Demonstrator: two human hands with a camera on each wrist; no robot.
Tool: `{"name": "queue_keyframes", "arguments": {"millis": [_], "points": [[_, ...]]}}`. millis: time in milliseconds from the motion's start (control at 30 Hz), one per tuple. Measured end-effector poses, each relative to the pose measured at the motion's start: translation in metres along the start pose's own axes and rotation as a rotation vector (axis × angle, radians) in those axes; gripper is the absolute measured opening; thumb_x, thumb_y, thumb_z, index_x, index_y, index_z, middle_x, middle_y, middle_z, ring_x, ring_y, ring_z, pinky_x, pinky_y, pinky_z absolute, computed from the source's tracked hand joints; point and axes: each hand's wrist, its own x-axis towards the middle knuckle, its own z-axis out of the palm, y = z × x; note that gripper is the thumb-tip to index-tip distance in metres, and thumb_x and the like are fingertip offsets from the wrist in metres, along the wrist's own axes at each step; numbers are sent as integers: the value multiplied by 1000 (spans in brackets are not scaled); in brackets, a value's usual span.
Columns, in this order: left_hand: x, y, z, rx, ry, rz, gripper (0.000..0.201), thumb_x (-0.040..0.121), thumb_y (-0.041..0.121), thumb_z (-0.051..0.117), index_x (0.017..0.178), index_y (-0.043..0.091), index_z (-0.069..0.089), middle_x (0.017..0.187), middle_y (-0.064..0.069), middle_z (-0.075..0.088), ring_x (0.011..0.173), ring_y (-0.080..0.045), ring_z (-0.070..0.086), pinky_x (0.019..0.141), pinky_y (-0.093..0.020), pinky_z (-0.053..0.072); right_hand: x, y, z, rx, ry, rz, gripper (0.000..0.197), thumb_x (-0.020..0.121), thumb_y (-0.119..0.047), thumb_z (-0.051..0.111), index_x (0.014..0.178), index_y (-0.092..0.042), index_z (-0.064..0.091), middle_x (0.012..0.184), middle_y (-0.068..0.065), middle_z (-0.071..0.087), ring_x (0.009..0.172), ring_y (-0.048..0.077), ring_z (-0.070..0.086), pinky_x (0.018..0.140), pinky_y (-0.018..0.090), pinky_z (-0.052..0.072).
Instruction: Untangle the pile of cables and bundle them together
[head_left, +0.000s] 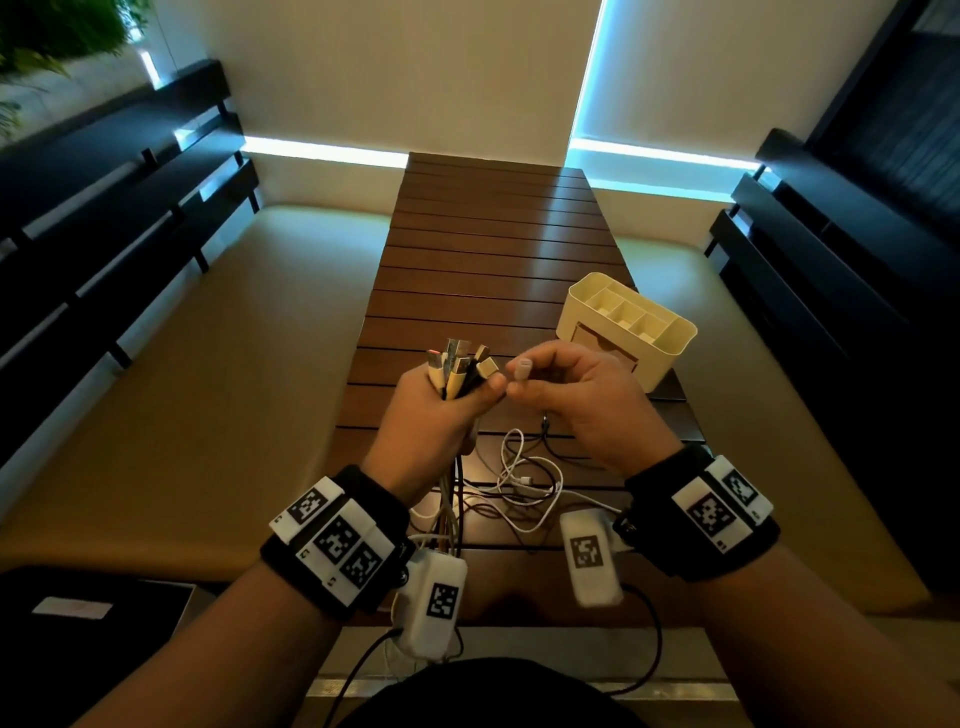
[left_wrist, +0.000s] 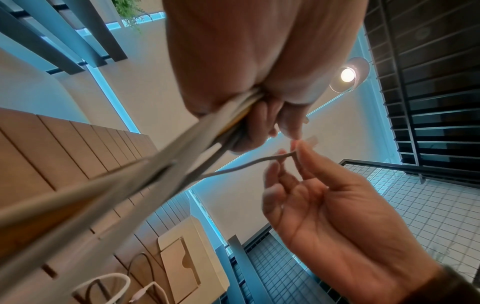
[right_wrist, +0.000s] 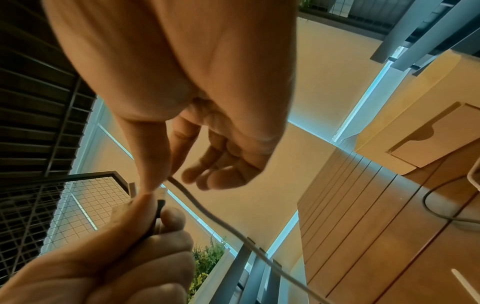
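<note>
Above the near end of the slatted table (head_left: 483, 249), I find my left hand (head_left: 441, 415) fisted around a bunch of cables (head_left: 460, 371), their plug ends standing upright out of the top of the fist and their lengths hanging below it. My right hand (head_left: 582, 400), just beside it, pinches a white plug (head_left: 522, 371) between thumb and forefinger; its cord (right_wrist: 221, 222) trails down toward the table. Loose white and dark cables (head_left: 519, 483) lie tangled on the slats beneath both hands. A cream organiser (head_left: 628, 327) stands beyond the right hand.
</note>
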Motion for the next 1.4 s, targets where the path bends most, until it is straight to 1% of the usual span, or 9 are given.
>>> {"name": "queue_keyframes", "arguments": {"millis": [67, 133, 367, 633, 833, 933, 1100, 1233, 1400], "points": [[1, 0, 1, 17, -20, 10, 13, 89, 33, 65, 78, 25, 65, 53, 8, 40, 44, -7, 35, 45, -23, 35, 1, -1, -2, -9, -9, 29, 16, 80, -17, 77, 95, -20, 74, 98, 10, 74, 98, 30, 69, 89, 47, 56], [2, 1, 2, 24, -44, 20, 21, 91, 31, 63, 71, 33, 66, 53, 9, 40, 44, -6, 35, 45, -23, 36, 2, -4, -3, 30, -3, 54, 23, 73, -25, 78, 96, -20, 74, 97, 14, 74, 93, 29, 70, 83, 45, 57], [5, -1, 1, 74, -64, 47, 12, 90, 34, 61, 82, 27, 65, 57, 3, 45, 48, -11, 41, 48, -25, 40, 4, -9, -3, 182, -16, 122, 19, 76, -14, 73, 94, -9, 71, 96, 16, 74, 88, 29, 73, 71, 28, 58], [10, -2, 0, 81, -51, 10, 23, 91, 21, 65, 106, 5, 66, 53, 10, 52, 47, -9, 40, 46, -23, 38, 11, -16, -4, 136, -11, 162, 10, 87, -6, 69, 96, -10, 68, 94, 13, 74, 77, 26, 73, 67, 34, 61], [10, 2, 0, 140, -35, 14, 16, 92, 14, 65, 108, 13, 68, 60, 3, 51, 53, -20, 39, 47, -27, 38, 11, -17, 1, 28, -16, 93, 6, 89, -7, 67, 94, -10, 69, 83, 8, 73, 73, 19, 71, 58, 29, 58], [9, 4, -1, 206, -42, 71, 14, 94, 19, 64, 107, 23, 69, 61, 5, 54, 54, -18, 45, 50, -29, 42, 12, -13, 2, -43, 7, 59, 7, 90, -12, 68, 92, -17, 72, 89, 14, 71, 75, 17, 65, 63, 29, 55], [10, 4, -4, 249, 22, 105, 18, 93, 12, 64, 88, 29, 63, 60, 22, 62, 57, 7, 55, 56, -7, 39, 13, 11, 5, 208, -30, 201, 16, 90, -12, 61, 101, -20, 68, 104, 6, 69, 95, 21, 65, 75, 33, 53], [13, 1, -9, 391, 42, 93, 10, 90, 23, 69, 89, 17, 62, 80, 3, 64, 67, 3, 59, 58, -12, 43, 9, 24, 19, -47, -162, 220, 23, 92, -9, 63, 110, -24, 64, 108, -3, 70, 100, 11, 66, 89, 28, 51], [11, 5, -6, 220, 56, 95, 18, 95, 21, 62, 93, 4, 65, 82, -8, 68, 76, -13, 66, 68, -24, 55, 6, 26, 32, -120, -253, 142, 20, 96, -14, 59, 101, -32, 66, 99, -17, 71, 102, 2, 65, 95, 26, 49]]}}
